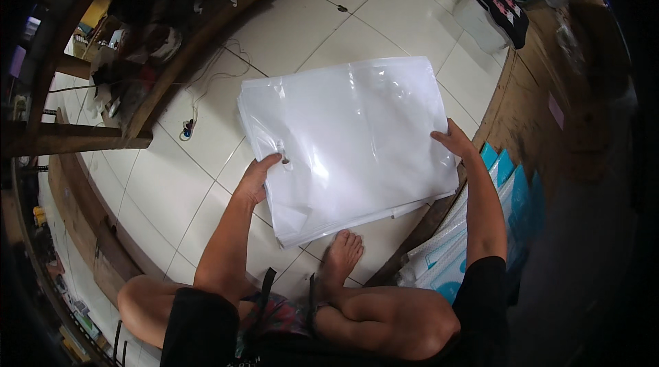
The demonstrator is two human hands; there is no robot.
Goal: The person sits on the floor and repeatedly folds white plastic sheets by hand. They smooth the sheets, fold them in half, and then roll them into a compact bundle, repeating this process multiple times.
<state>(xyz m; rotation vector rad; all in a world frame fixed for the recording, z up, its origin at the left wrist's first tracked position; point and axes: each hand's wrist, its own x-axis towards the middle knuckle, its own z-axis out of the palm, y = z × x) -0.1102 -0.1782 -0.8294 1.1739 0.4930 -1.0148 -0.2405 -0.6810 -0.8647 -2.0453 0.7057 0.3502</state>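
Note:
A thick stack of glossy white plastic bags (343,140) spans the space between my two hands, over the tiled floor in front of me. My left hand (258,178) grips its left edge, thumb on top beside a small hole in the plastic and fingers hidden underneath. At the right edge, my right hand (455,140) pinches the stack with the thumb above and the other fingers mostly out of sight below. The near edge shows several layers lying slightly uneven.
Blue and white plastic packs (473,223) lie by my right forearm, beside a wooden board (532,92). A black cloth item (500,10) rests on a whitish container (480,22) at the far right. A wooden frame (206,31) and a thin cable (195,103) are at the left.

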